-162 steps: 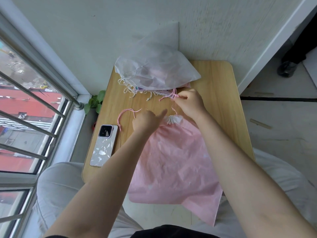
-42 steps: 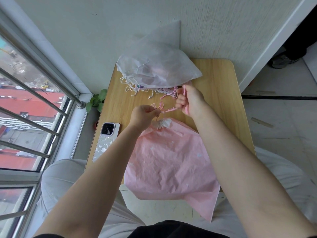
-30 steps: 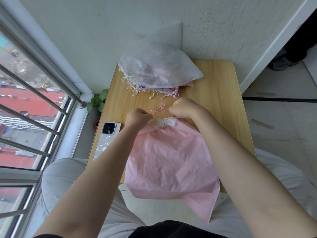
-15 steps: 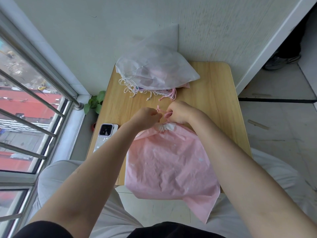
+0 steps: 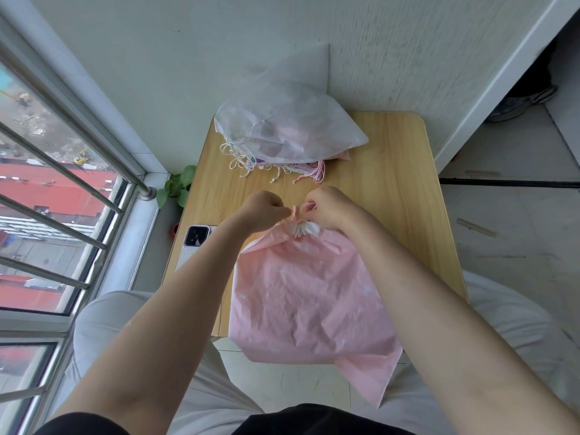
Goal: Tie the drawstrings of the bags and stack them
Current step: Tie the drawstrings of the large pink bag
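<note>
Small light-wood table [image 5: 405, 171] with rounded corners stood against a pale textured wall [image 5: 194, 42]. Window [image 5: 37, 189] on the left had horizontal metal bars [image 5: 59, 171]; red roofs showed outside, daylight came in. Green potted plant [image 5: 177, 188] sat in the corner below the sill. Grey tiled floor [image 5: 508, 240] lay to the right, beside a white door frame [image 5: 499, 76].

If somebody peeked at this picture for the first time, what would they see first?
Probably the big pink bag in the middle, lying on the wooden table and hanging over its near edge. Right at its bunched-up top, the left hand and the right hand each pinch the pink drawstring. After that, the pile of white bags at the far side by the wall, and the phone at the table's left edge.
</note>
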